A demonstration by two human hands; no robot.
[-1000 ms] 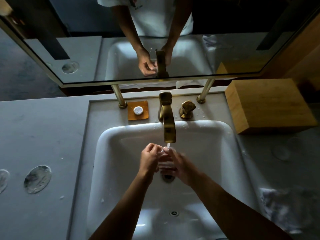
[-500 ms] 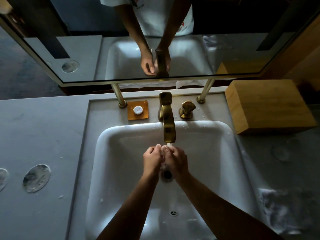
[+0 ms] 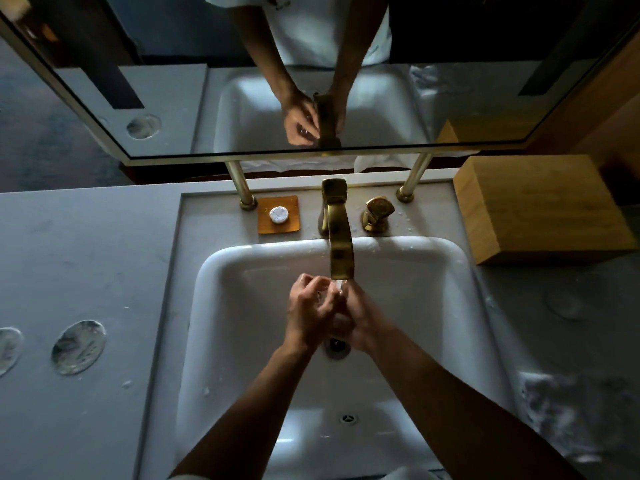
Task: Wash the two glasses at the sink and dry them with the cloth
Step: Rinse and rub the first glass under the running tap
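Basin [image 3: 242,271] set into the counter [image 3: 86,254], centre. Behind it, left to right — dish [image 3: 278,225] with a small round piece [image 3: 278,215] on it, tap [image 3: 337,233], tap handle [image 3: 376,213]; mirror [image 3: 173,98] behind these. Both hands meet in the basin under the tap's mouth: left hand [image 3: 308,313], right hand [image 3: 362,322], a glass [image 3: 329,297] between them, above the drain [image 3: 336,345]. Block [image 3: 540,209] on the counter to the right — cloth [image 3: 568,414] nearer, at the right edge.

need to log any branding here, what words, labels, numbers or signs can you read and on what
None can be read.
Red print on the white shirt reflected in the wall mirror: too blurred to read.
Small round white soap on the square amber dish: no legible marking.
Brass tap, light wooden box, white basin: no text visible.
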